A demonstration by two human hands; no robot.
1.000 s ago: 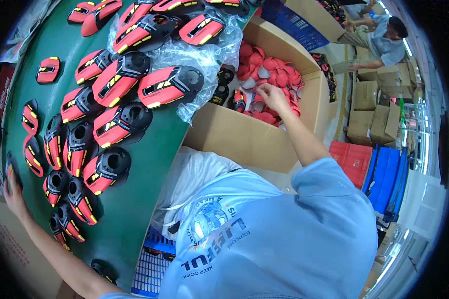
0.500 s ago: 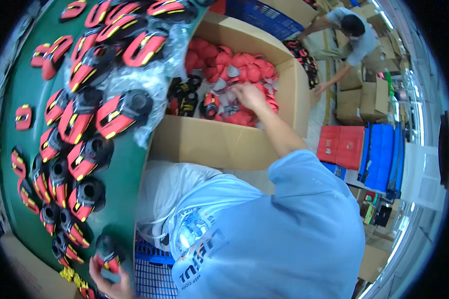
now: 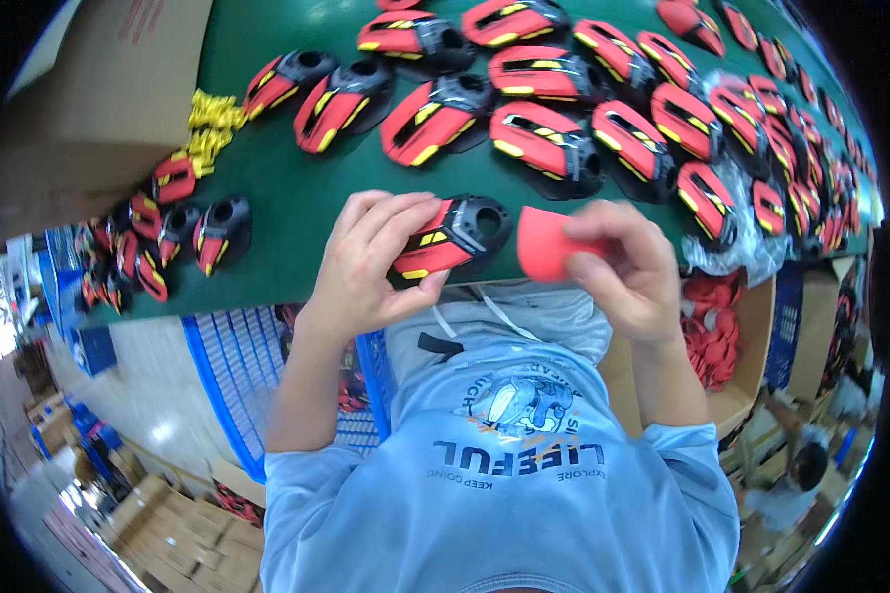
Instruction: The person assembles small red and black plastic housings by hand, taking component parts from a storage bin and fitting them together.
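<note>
At green tabletop (image 3: 287, 188), left hand (image 3: 361, 259) holds a shell (image 3: 460, 240), long axis sideways, holed end rightward; right hand (image 3: 635, 265) pinches red piece (image 3: 541, 244).

A smooth, soft sheen is shown by the green tabletop (image 3: 302, 212). The black-and-red shell (image 3: 452, 239) is made of what looks like hard plastic. A smooth, matt surface is seen on the curved red piece (image 3: 544, 244). Glossy highlights are caught by crinkled clear plastic film (image 3: 756, 250). The blue crate (image 3: 199, 358) is moulded in plastic; matt cardboard is seen in the box (image 3: 119, 109), cloth in the shirt (image 3: 524, 529).
</note>
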